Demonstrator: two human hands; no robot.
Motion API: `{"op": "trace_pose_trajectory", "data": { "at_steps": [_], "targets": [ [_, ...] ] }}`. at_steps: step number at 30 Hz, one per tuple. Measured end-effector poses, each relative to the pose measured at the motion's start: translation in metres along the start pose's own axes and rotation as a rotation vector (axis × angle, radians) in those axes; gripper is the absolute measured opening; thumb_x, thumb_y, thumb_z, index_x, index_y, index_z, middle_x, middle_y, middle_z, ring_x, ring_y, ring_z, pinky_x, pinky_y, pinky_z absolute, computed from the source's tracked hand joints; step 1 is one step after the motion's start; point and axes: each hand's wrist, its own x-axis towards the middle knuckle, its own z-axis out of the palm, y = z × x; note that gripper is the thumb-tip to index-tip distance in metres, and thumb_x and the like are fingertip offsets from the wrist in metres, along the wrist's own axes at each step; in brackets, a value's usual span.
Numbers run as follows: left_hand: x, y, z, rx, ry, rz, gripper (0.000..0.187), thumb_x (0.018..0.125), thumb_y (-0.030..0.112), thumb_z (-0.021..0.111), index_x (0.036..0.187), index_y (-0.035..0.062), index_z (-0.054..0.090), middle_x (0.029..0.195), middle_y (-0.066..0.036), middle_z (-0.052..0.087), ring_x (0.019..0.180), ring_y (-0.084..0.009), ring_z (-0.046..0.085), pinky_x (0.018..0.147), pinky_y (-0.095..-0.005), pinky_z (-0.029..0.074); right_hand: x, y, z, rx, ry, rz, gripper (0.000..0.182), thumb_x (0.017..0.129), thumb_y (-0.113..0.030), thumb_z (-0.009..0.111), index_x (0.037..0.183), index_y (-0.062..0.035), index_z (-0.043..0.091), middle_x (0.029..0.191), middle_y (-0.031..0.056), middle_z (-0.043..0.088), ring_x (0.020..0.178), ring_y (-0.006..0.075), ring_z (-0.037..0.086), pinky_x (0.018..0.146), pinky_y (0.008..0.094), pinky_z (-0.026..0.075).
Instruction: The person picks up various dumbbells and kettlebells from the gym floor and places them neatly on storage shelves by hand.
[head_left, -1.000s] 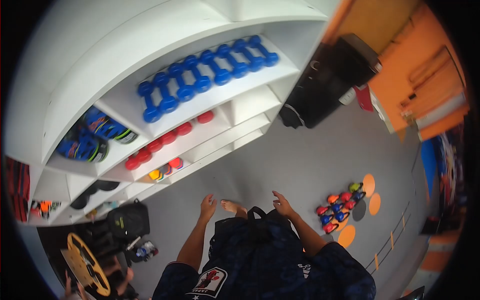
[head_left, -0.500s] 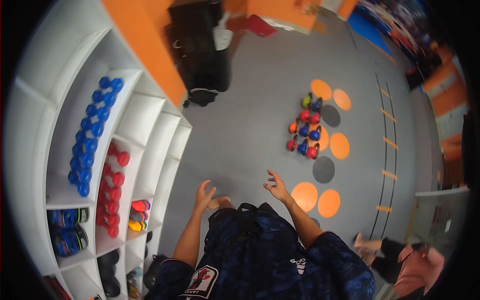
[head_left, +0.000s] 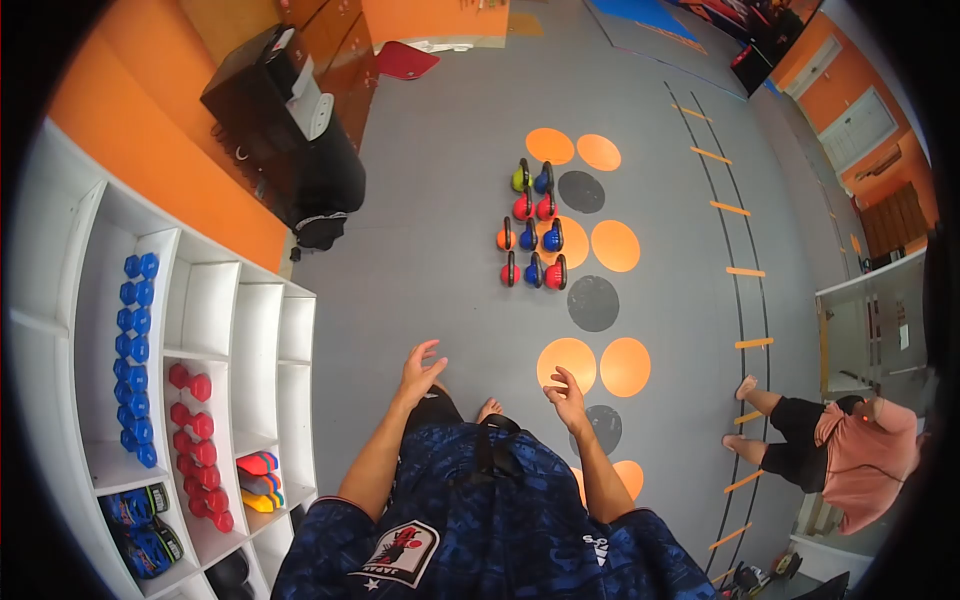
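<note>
My left hand (head_left: 420, 370) is held out in front of me with its fingers apart and nothing in it. Level with it on the right, my right hand (head_left: 566, 397) is also empty, its fingers loosely bent and apart. Both hands hang in the air over the grey floor (head_left: 440, 220), touching nothing. Beyond them stands a group of kettlebells in rows: a green kettlebell (head_left: 521, 180) at the far end, an orange kettlebell (head_left: 506, 240) on the left side, and several blue and red ones, including a red kettlebell (head_left: 556, 275) at the near right corner.
On the left, a white shelf (head_left: 265, 365) holds blue dumbbells (head_left: 131, 373) and red dumbbells (head_left: 204, 452). A black water dispenser (head_left: 285, 120) stands beyond it. Orange floor discs (head_left: 615, 245) lie near the kettlebells. Right of them are an agility ladder (head_left: 745, 271) and another person (head_left: 850, 450).
My view has turned to the right, so the shelf and kettlebells sit farther left in it. My body is closer to the kettlebells. Both hands stay raised and empty.
</note>
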Motion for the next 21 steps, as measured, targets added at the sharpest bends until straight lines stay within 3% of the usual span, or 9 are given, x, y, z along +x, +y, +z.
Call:
{"op": "trace_pose_trajectory", "data": {
  "at_steps": [6, 9, 13, 21],
  "targets": [
    [0.054, 0.018, 0.032, 0.018, -0.143, -0.009, 0.047, 0.087, 0.016, 0.069, 0.130, 0.0053, 0.053, 0.134, -0.010, 0.052, 0.121, -0.0230, 0.053, 0.093, -0.0362, 0.050, 0.019, -0.008, -0.010, 0.037, 0.053, 0.056, 0.058, 0.087, -0.017, 0.069, 0.139, -0.0100, 0.044, 0.125, 0.0113, 0.057, 0.099, 0.0204, 0.062, 0.080, 0.0322, 0.052],
    [0.091, 0.018, 0.044, 0.026, -0.153, 0.035, 0.048, 0.084, 0.017, 0.071, 0.128, 0.0058, 0.055, 0.127, -0.011, 0.053, 0.111, -0.0219, 0.060, 0.089, -0.0357, 0.052, 0.043, -0.018, -0.009, -0.006, 0.036, 0.064, 0.057, 0.089, -0.019, 0.069, 0.139, -0.0106, 0.044, 0.124, 0.0107, 0.058, 0.099, 0.0202, 0.061, 0.077, 0.0314, 0.053],
    [0.139, 0.023, 0.059, 0.039, -0.257, 0.031, 0.048, 0.084, 0.018, 0.071, 0.128, 0.0053, 0.055, 0.126, -0.012, 0.056, 0.111, -0.0220, 0.060, 0.088, -0.0363, 0.052, 0.071, -0.047, -0.013, 0.025, 0.049, 0.106, 0.055, 0.089, -0.020, 0.068, 0.138, -0.0108, 0.045, 0.119, 0.0103, 0.061, 0.096, 0.0198, 0.061, 0.077, 0.0316, 0.053],
    [0.211, 0.065, 0.085, 0.115, -0.504, 0.043, 0.049, 0.084, 0.020, 0.071, 0.129, 0.0085, 0.055, 0.129, -0.010, 0.056, 0.111, -0.0226, 0.059, 0.087, -0.0378, 0.052, 0.144, -0.104, -0.020, 0.024, 0.122, 0.065, 0.054, 0.090, -0.019, 0.068, 0.138, -0.0102, 0.045, 0.116, 0.0119, 0.062, 0.098, 0.0201, 0.062, 0.083, 0.0331, 0.052]
  ]
}}
